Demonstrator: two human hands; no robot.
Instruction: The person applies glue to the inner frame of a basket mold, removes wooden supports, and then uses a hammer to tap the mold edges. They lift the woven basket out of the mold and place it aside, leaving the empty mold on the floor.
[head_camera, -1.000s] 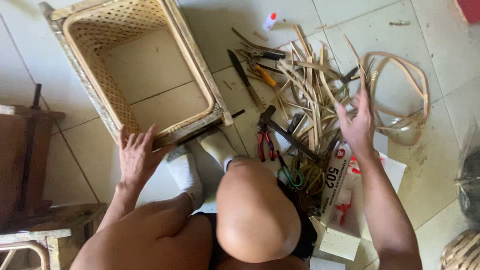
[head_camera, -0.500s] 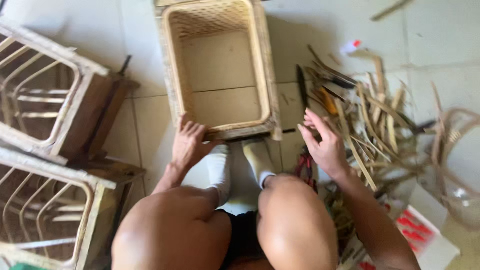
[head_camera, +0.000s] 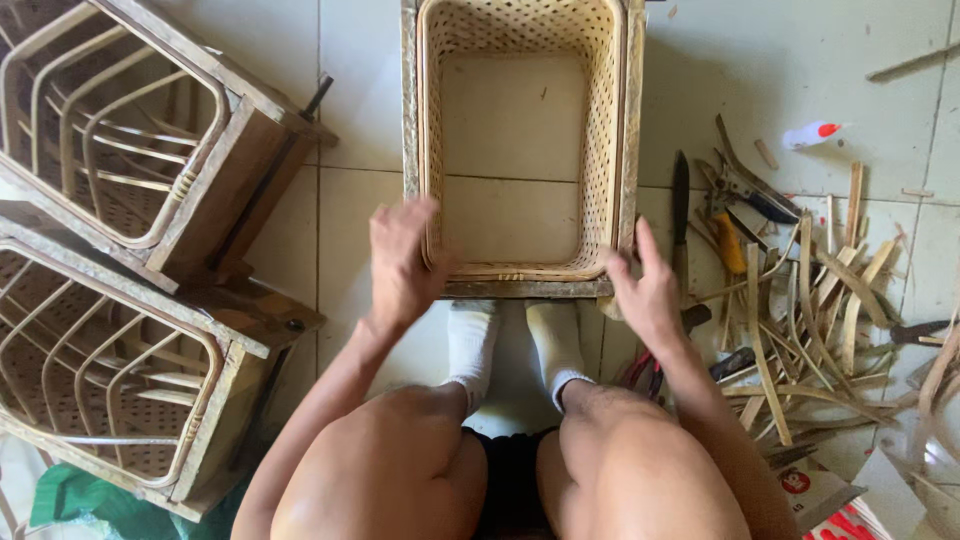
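A bottomless woven rattan basket frame (head_camera: 628, 140) lies on the tiled floor in front of my feet in white socks (head_camera: 515, 345). My left hand (head_camera: 402, 262) grips its near left corner, fingers wrapped over the rim. My right hand (head_camera: 645, 290) presses on the near right corner with fingers spread along the wooden edge. Through the frame's open middle I see floor tiles.
Two wooden-framed rattan baskets (head_camera: 130, 150) (head_camera: 110, 370) lie tipped at the left. At the right lie several bamboo strips (head_camera: 800, 330), a dark knife (head_camera: 681, 215), shears (head_camera: 745, 190), red-handled pliers (head_camera: 645, 372) and a small white tube (head_camera: 812, 133).
The view swung right to left, centring on the basket. My right hand left the strip pile and came to the basket's near right corner; my left hand took the near left corner.
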